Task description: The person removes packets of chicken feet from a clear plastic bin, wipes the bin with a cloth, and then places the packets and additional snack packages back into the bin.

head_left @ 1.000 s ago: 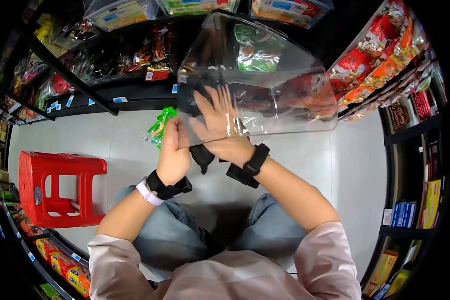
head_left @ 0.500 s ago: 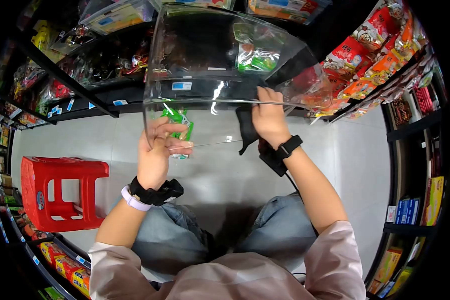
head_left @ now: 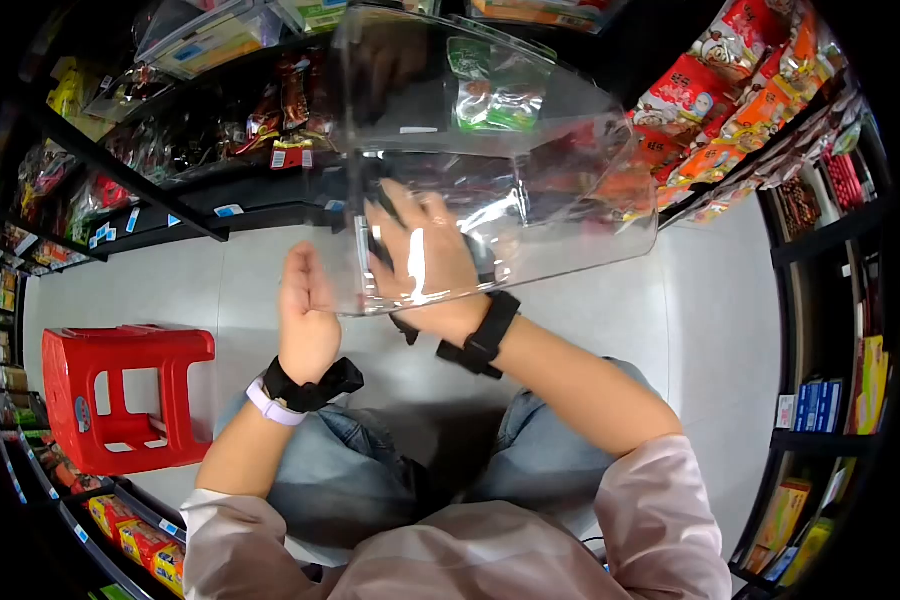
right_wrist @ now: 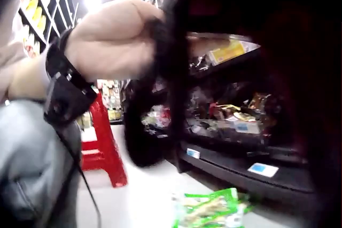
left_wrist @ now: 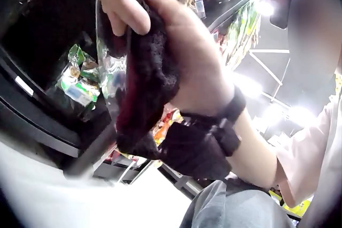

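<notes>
I have the clear plastic bin (head_left: 570,230) up off the floor, to the right of the red plastic stool (head_left: 65,400) and a little farther forward. The left hand (head_left: 308,310), nearer the stool, pinches the bin's near-left edge, its fingers pressed together. The right hand (head_left: 430,262), farther right of the stool, shows through the glare of the clear wall with its fingers spread. In the left wrist view a dark cloth (left_wrist: 149,73) lies against the right palm; I can't tell whether the thumb clamps it or the hand simply presses it flat.

I read the step in hand as wiping the bin's wall, partway through, since the cloth is up against the plastic. I'd say the next move calls for a steady left pinch while the spread right fingers carry the cloth into the corner on the stool's side. The thin wall could flex, so I'd go easy on the pressure.

Ahead and right of the stool, the right wrist view gives me a green snack packet (right_wrist: 208,206) on the floor. The black shelf (head_left: 280,212) runs beyond the stool, and I'd keep the bin off its lip.
</notes>
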Tool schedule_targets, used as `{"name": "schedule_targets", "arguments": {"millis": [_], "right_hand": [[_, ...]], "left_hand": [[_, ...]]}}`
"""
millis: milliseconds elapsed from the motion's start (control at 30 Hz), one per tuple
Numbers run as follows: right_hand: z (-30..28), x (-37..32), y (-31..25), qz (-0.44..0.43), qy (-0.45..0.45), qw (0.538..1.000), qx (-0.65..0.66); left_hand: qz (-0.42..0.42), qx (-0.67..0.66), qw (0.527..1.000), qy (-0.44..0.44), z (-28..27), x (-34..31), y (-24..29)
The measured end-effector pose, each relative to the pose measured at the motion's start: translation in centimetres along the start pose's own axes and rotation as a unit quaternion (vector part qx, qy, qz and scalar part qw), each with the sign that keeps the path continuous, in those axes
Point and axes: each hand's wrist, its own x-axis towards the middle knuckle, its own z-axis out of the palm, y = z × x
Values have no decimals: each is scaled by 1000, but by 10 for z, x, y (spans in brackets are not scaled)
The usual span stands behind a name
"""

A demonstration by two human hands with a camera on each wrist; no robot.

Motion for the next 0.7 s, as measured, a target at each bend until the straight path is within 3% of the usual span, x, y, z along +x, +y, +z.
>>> {"name": "schedule_targets", "arguments": {"millis": [100,167,267,433,467,567,633,700], "right_hand": [[-6,3,38,68,35,996,-52],[-4,1,81,117,31,990,-77],[2,-11,95,153,51,984,-75],[1,-46,79,144,-74,987,3],[0,-53,75,180,-95,979,17],[-15,-56,91,286,-240,922,100],[-22,-54,111,459,-204,832,235],[-35,-46,127,474,-42,786,396]], "left_hand": [[6,-73,997,-15,6,-3,21],[17,-58,998,-7,2,-1,24],[41,-45,998,33,-2,3,24],[31,-8,998,58,-12,9,26],[30,22,997,70,-14,10,27],[15,54,995,86,-19,12,31],[8,38,996,86,-18,12,35],[1,17,996,89,-18,12,39]]}}
